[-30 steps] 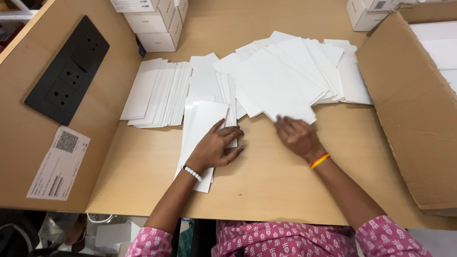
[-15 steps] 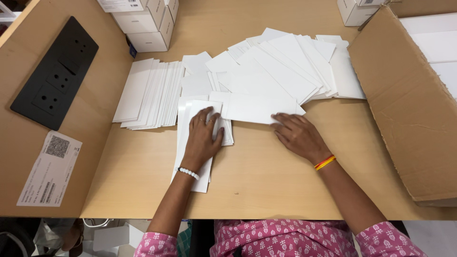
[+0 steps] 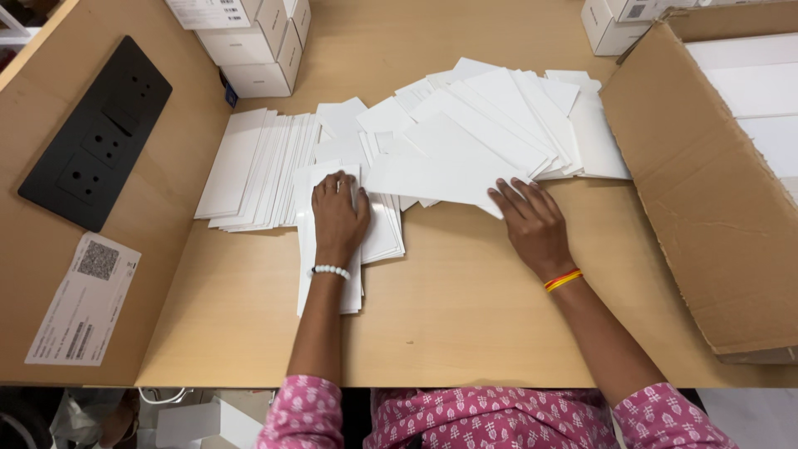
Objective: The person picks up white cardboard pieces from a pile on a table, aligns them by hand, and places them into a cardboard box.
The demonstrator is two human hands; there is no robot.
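My left hand point(image 3: 337, 216) lies flat, palm down, on a small stack of long white cards point(image 3: 309, 274) near the table's middle. My right hand point(image 3: 532, 223) rests with fingers spread on the near corner of one white card point(image 3: 432, 176), which lies crosswise over the others. Behind both hands a loose fan of white cards point(image 3: 507, 108) spreads across the table. A neat overlapping row of cards point(image 3: 253, 166) lies to the left of my left hand.
A large open cardboard box point(image 3: 706, 191) holding white sheets stands at the right. Small white boxes point(image 3: 249, 41) are stacked at the back left, more boxes point(image 3: 611, 21) at the back right. On the left panel are a black socket plate point(image 3: 91, 133) and a paper label point(image 3: 79, 303).
My left hand slid from the stack's right edge up onto its top end. My right hand drew one card out of the fan toward the left and now rests on its corner.
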